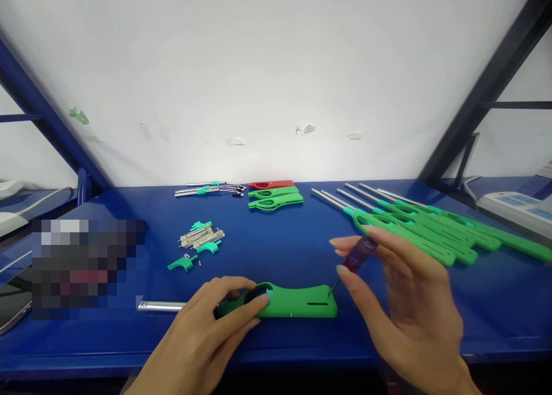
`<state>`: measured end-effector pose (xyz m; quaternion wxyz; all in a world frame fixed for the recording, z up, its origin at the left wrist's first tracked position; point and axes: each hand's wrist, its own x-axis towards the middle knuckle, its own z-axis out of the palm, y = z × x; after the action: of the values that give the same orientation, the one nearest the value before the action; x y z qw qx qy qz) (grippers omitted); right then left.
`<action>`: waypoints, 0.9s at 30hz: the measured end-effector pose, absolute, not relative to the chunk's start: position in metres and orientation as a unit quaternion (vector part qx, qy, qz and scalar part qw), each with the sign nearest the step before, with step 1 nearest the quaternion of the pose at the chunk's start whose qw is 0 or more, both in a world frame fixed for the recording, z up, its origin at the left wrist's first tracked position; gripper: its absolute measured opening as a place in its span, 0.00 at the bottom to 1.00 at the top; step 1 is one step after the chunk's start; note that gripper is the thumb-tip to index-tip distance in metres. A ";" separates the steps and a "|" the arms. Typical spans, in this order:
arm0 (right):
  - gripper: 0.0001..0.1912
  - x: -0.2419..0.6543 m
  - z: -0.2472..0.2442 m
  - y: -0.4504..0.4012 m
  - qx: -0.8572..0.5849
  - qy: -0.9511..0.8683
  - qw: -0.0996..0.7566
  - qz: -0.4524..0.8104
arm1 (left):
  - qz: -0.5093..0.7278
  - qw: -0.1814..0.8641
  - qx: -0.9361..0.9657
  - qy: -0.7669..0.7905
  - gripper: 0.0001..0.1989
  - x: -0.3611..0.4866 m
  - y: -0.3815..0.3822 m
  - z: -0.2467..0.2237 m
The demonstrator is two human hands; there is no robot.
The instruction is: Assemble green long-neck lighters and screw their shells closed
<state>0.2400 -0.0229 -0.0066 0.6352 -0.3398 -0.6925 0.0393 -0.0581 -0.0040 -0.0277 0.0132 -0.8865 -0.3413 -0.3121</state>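
My left hand (207, 332), half curled, pins green lighter (297, 302) at six o'clock, likely steadying it. My right hand (405, 303), fingertips pinched round screwdriver (360, 253), tilts tip onto handle's end, presumably for screw. Finished-looking lighters (414, 228) fan at two o'clock.

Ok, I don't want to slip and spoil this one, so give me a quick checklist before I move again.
- Left hand steadying the green casing: ok.
- Right hand gripping the screwdriver by its handle: ok.
- Screwdriver tip at the hole near the casing's end: ok, by the look of it.
- Screw fully seated there: cannot tell, too small.
- Metal tube firmly fixed in the casing: cannot tell, the left hand covers the joint.
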 end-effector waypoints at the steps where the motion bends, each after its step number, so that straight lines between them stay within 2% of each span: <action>1: 0.44 0.240 -0.007 -0.023 -0.348 -0.695 0.627 0.046 | -0.314 0.013 -0.886 -0.340 0.17 -0.058 -0.004 -0.028; 11: 0.45 0.239 -0.006 -0.023 -0.344 -0.693 0.634 0.021 | -0.319 0.006 -0.883 -0.344 0.17 -0.057 -0.005 -0.024; 15: 0.48 0.238 -0.006 -0.025 -0.336 -0.700 0.629 0.038 | -0.315 0.007 -0.885 -0.343 0.17 -0.057 -0.005 -0.024; 22: 0.47 0.244 -0.003 -0.022 -0.302 -0.704 0.641 0.046 | -0.315 0.002 -0.883 -0.348 0.16 -0.056 -0.005 -0.024; 27: 0.44 0.242 -0.006 -0.022 -0.342 -0.674 0.653 0.045 | -0.315 0.005 -0.885 -0.343 0.16 -0.056 -0.005 -0.023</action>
<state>0.2417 -0.0218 -0.0063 0.6533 -0.3425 -0.6737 0.0449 -0.0562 -0.0053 -0.0233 0.0052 -0.8851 -0.3430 -0.3147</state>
